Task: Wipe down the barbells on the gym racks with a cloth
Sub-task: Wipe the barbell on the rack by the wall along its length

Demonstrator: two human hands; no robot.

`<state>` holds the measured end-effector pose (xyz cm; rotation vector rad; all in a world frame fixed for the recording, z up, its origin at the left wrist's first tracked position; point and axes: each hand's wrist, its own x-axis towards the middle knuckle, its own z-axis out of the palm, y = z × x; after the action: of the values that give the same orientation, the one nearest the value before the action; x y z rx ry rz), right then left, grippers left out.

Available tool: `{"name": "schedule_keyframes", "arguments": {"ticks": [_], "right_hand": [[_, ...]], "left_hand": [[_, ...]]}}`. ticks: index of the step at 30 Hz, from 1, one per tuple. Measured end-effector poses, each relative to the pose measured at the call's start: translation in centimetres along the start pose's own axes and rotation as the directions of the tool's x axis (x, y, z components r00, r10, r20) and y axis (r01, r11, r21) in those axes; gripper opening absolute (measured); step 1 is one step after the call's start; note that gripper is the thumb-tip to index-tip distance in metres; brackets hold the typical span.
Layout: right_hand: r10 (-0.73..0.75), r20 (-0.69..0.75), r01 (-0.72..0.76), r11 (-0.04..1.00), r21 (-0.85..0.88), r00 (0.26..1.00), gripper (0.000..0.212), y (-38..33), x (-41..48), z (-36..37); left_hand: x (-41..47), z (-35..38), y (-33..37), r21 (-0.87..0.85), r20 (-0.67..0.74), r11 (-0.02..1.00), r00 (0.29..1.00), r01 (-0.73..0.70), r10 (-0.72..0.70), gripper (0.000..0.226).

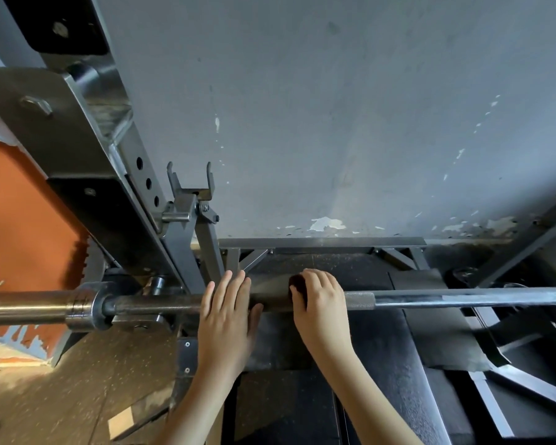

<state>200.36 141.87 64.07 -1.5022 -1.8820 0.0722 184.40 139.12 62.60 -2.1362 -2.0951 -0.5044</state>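
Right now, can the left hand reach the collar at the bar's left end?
Probably yes. The left hand rests flat on the barbell, holding nothing, and the shaft between it and the collar looks bare. The rack upright seems to stand behind the bar.

silver-grey knurled barbell (463, 298), dark cloth (275, 295) on it, grey white-flecked wall (334, 107) behind it, orange panel (23, 220) left of it

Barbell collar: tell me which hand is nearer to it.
Left. The left hand lies on the bar, right of the collar; the right hand grips the cloth farther along.
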Motion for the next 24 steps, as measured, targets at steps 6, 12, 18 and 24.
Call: {"name": "schedule_keyframes", "arguments": {"ticks": [6, 12, 18, 24], "right_hand": [[-0.073, 0.015, 0.074, 0.994, -0.086, 0.997, 0.036, 0.9, -3.3, 0.3], [-0.016, -0.044, 0.012, 0.995, -0.096, 0.999, 0.021, -0.3, -0.3, 0.9], [0.013, -0.021, -0.015, 0.995, -0.102, 1.000, 0.019, -0.5, -0.1, 0.7], [-0.031, -0.001, 0.031, 0.992, -0.121, 1.000, 0.023, 0.4, -1.9, 0.1]], "left_hand": [[0.0, 0.2, 0.0, 0.008, -0.026, 1.000, 1.000, -0.002, 0.002, 0.064], [-0.1, 0.0, 0.1, 0.004, -0.013, 1.000, 1.000, -0.007, 0.007, 0.068], [-0.1, 0.0, 0.1, -0.003, -0.016, 1.000, 1.000, -0.013, 0.013, 0.068], [-0.3, -0.1, -0.1, -0.004, 0.017, 1.000, 1.000, -0.019, 0.019, 0.067]]}}
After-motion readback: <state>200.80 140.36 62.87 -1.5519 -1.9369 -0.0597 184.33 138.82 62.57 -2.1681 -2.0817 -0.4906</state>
